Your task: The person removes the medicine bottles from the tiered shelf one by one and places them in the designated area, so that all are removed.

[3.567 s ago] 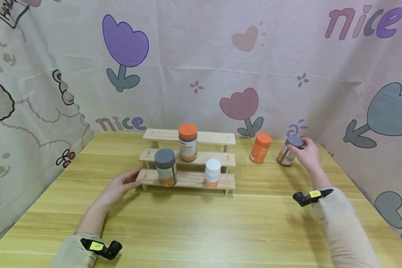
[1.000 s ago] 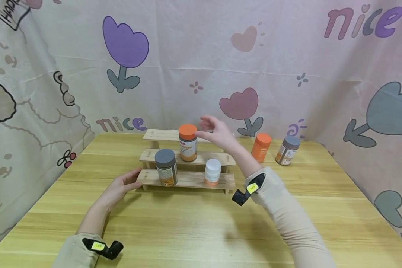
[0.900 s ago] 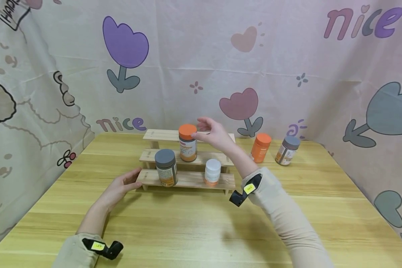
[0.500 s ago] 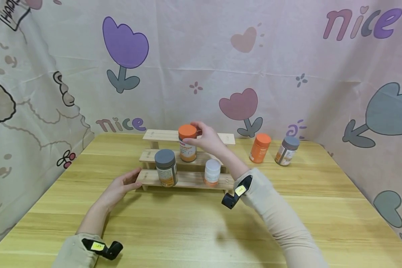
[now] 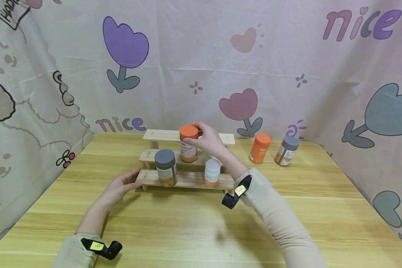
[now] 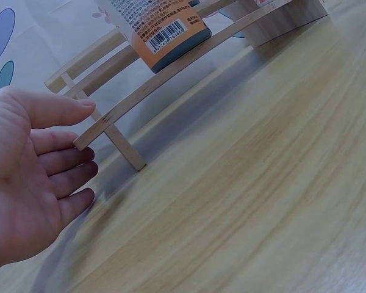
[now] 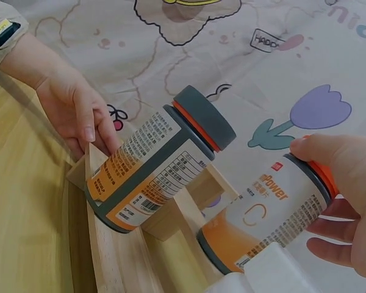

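In the head view my right hand pinches a supplement bottle with an orange cap near its top, thumb in front, fingers behind. This bottle is upright at the middle step of a three-step wooden rack. In the right wrist view the thumb lies at the bottle's shoulder, below the cap. My left hand touches the left end of the rack's lowest step, fingers relaxed, thumb above the others. On that lowest step stand a grey-capped bottle and a small white-capped bottle.
Right of the rack, an orange bottle and another grey-capped bottle stand on the wooden table. A printed cloth hangs close behind the rack and along both sides.
My right hand has let go of the grey-capped bottle on the table, come left to the rack and taken hold of the orange-capped bottle. The left hand has stayed in place.
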A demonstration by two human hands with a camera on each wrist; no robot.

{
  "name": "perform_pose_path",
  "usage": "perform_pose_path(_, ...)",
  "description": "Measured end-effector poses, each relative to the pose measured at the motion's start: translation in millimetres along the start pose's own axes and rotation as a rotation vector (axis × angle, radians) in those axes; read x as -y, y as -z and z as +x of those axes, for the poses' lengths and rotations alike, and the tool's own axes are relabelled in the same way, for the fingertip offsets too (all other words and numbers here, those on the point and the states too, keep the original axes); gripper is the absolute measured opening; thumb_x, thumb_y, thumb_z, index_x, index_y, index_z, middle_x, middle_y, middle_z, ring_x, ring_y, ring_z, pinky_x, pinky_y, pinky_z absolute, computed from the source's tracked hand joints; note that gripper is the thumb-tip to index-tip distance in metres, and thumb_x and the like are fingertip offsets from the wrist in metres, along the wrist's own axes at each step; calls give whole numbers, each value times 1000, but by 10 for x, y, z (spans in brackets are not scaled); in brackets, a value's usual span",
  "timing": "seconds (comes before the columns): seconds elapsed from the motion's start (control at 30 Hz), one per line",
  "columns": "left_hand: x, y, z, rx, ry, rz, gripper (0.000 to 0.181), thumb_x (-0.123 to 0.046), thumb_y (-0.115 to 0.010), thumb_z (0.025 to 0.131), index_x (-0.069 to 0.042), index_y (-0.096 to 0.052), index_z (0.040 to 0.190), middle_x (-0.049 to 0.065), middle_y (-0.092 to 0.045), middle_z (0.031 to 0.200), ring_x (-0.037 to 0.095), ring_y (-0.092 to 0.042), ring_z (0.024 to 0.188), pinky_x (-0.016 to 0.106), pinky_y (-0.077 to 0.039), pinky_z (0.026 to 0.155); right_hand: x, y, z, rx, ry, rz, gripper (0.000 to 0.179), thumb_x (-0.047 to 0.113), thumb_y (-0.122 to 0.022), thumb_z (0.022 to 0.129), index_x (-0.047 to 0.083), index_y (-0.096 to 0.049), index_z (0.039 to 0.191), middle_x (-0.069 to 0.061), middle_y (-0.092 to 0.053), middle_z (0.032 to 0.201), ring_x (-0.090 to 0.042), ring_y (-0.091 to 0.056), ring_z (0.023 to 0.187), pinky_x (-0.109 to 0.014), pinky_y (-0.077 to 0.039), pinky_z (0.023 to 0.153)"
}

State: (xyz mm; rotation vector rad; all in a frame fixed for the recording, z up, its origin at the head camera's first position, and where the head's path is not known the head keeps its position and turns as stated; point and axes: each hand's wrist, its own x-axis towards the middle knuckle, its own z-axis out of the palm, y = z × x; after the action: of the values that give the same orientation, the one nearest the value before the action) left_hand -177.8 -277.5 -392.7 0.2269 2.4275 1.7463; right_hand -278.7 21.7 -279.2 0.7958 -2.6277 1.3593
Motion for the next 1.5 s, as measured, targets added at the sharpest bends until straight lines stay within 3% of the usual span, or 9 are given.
perform_pose_path(0.37,-14,-3,-2,-4,-3,26,68,-20,-55,94,5,-18,145,30,-21,146,44,-20,133,56,-23,103,20,162,-19,-10,15,8,53,28,-73,81,9,-52,126,-3,-60,109,-16,-55,96,-32,-47,79)
perform_pose_path(0.63,-16,-6,20,-4,3,30,69,-22,-56,94,5,-18,145,28,-21,147,42,-20,134,55,-23,104,30,419,-54,-42,45,61,52,26,-72,82,9,-52,126,-4,-59,109,-18,-54,97,-33,-46,79)
perform_pose_path(0.83,-42,0,8,-3,0,24,69,-20,-56,94,6,-18,145,29,-19,147,43,-18,134,56,-21,104,45,651,-109,-89,46,30,50,27,-72,81,10,-53,125,-5,-60,108,-19,-54,95,-35,-45,80)
perform_pose_path(1.3,12,14,0,-11,6,28,69,-23,-56,93,5,-19,145,28,-19,148,42,-17,135,56,-21,105,-284,1163,-352,-185,-30,62,49,22,-70,83,4,-50,125,-11,-54,116,-20,-51,99,-33,-42,83)
perform_pose_path(1.5,15,1,7,-10,-9,43,68,-22,-56,94,5,-21,145,29,-23,146,42,-22,133,54,-25,103,-465,1382,-543,-216,-132,16,53,30,-69,84,6,-49,127,-10,-53,120,-21,-51,103,-36,-41,86)
